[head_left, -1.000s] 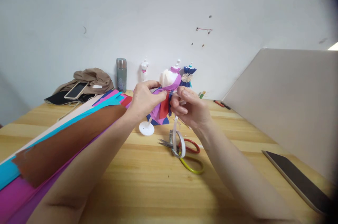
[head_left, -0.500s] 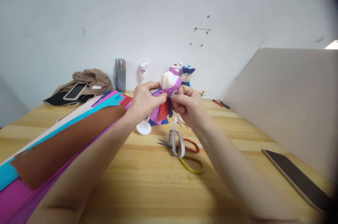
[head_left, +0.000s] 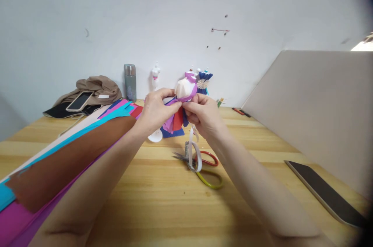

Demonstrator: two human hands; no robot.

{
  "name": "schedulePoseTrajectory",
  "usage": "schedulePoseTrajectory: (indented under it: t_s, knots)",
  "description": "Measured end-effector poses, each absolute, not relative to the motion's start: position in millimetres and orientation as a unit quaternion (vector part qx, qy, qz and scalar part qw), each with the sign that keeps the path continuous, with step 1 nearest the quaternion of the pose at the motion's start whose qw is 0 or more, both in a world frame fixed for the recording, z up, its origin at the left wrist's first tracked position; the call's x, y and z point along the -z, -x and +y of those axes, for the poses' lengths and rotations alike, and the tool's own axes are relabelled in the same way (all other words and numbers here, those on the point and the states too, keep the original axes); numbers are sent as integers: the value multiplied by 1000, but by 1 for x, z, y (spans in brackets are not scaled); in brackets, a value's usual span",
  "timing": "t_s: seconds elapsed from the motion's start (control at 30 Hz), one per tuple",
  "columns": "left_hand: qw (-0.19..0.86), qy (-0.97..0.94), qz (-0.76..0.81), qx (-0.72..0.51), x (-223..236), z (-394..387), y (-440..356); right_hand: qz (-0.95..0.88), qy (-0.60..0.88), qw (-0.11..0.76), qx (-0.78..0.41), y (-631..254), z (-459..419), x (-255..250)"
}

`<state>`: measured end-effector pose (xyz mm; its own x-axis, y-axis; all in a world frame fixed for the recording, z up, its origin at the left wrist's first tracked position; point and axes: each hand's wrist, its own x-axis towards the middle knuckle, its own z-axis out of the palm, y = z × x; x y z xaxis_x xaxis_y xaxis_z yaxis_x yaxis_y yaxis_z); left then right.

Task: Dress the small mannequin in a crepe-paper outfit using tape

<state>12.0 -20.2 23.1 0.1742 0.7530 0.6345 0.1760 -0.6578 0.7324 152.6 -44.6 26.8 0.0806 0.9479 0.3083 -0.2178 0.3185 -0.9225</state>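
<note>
The left hand's [head_left: 155, 109] fingers clasped a small dress form [head_left: 185, 88] at the waist, apparently to steady it, as the right hand's [head_left: 205, 113] fingers pinched together beside them, anything between hidden from view. Purple and red paper strips [head_left: 177, 121] hung just below the fingers. Nearer the wearer, a tape roll [head_left: 199, 158] stood on edge by scissors [head_left: 210, 186] on the tabletop [head_left: 145, 200], seemingly for easy reach.

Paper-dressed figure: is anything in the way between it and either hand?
Nothing visible stands between them: the left hand and the right hand both touch the paper-dressed figure near its waist. The tape roll and scissors are below the hands in the view, outside that contact.
</note>
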Motion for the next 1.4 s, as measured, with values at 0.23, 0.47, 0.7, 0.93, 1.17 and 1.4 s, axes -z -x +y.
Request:
schedulePoseTrajectory:
  t_s: [0.23, 0.47, 0.7, 0.93, 1.17, 1.4]
  knots:
    - [288, -729, 323, -531, -25, -15, -8, -500, 365, 634, -464, -155, -44, -27]
    - [300, -727, 309, -535, -23, -15, -8, -510, 366, 626, -463, -154, -44, -25]
    - [290, -755, 271, -522, -24, -13, -5, -503, 363, 639, -455, -150, -46, -27]
    - [296, -751, 272, -524, -25, -14, -4, -513, 360, 631, -458, -151, -45, -27]
    - [313, -745, 260, -528, -24, -9, -2, -522, 360, 621, -460, -150, -46, -26]
    - [306, -739, 282, -529, -22, -9, -2, -505, 363, 630, -466, -146, -47, -28]
